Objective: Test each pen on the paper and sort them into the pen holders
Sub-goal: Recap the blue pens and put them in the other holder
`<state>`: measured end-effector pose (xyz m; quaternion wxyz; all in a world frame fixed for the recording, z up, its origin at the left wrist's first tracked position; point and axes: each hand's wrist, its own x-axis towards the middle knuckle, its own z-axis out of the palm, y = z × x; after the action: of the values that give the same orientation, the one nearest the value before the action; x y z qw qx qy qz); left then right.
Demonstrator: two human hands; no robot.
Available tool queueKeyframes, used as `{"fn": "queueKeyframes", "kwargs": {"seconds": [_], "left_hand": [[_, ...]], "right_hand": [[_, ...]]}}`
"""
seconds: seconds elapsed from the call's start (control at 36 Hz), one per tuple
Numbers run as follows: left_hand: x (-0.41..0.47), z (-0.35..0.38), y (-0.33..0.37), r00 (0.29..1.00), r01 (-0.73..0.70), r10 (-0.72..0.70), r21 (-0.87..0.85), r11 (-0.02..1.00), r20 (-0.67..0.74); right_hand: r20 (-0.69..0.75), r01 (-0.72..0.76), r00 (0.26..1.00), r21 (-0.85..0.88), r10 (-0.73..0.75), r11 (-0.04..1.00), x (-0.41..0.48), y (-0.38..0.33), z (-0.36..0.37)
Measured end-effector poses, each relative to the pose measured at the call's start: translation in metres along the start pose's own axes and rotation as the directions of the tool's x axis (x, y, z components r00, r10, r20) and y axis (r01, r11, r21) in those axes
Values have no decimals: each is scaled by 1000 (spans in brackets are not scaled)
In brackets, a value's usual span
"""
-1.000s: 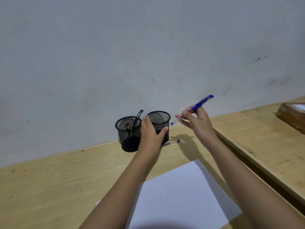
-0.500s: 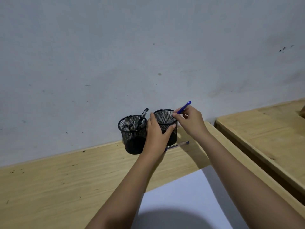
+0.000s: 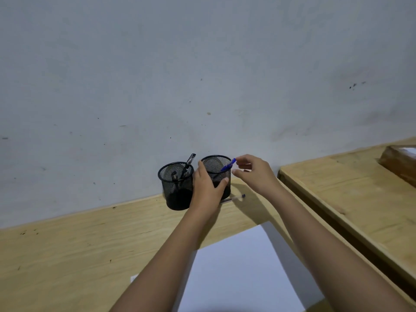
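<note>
Two black mesh pen holders stand against the wall. The left holder point(image 3: 174, 183) contains dark pens. My left hand point(image 3: 206, 190) grips the right holder point(image 3: 216, 165) from the front. A blue pen point(image 3: 228, 165) leans in the right holder, its top sticking over the rim. My right hand point(image 3: 255, 174) hovers just right of that pen with fingers apart, not touching it. Another pen point(image 3: 234, 198) lies on the desk behind the right holder. White paper point(image 3: 243, 271) lies near me on the desk.
The wooden desk point(image 3: 78, 244) meets a grey wall. A second wooden surface point(image 3: 351, 199) lies to the right across a gap, with a brown box point(image 3: 398, 163) at its far end.
My right hand carried the blue pen to the right holder, dropped it in and let go. My left hand stayed on the right holder.
</note>
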<state>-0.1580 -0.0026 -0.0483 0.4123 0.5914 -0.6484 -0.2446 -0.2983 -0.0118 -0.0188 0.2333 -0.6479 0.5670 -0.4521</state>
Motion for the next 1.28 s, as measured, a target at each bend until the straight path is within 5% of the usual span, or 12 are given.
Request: {"fn": "queueKeyframes", "kwargs": {"seconds": [0.31, 0.64, 1.03, 1.28], "left_hand": [[-67, -40, -43, 965, -196, 110, 374, 906, 237], [-75, -52, -75, 964, -148, -1, 539, 829, 266], [-72, -61, -61, 970, -89, -33, 475, 875, 242], [-80, -70, -45, 990, -2, 0, 16, 1000, 139]], "right_hand": [[146, 75, 988, -194, -47, 978, -46, 21, 37], [367, 348, 909, -408, -198, 844, -41, 19, 72], [477, 384, 867, -452, -145, 805, -51, 8, 72], [460, 423, 853, -331, -247, 844, -69, -11, 57]]}}
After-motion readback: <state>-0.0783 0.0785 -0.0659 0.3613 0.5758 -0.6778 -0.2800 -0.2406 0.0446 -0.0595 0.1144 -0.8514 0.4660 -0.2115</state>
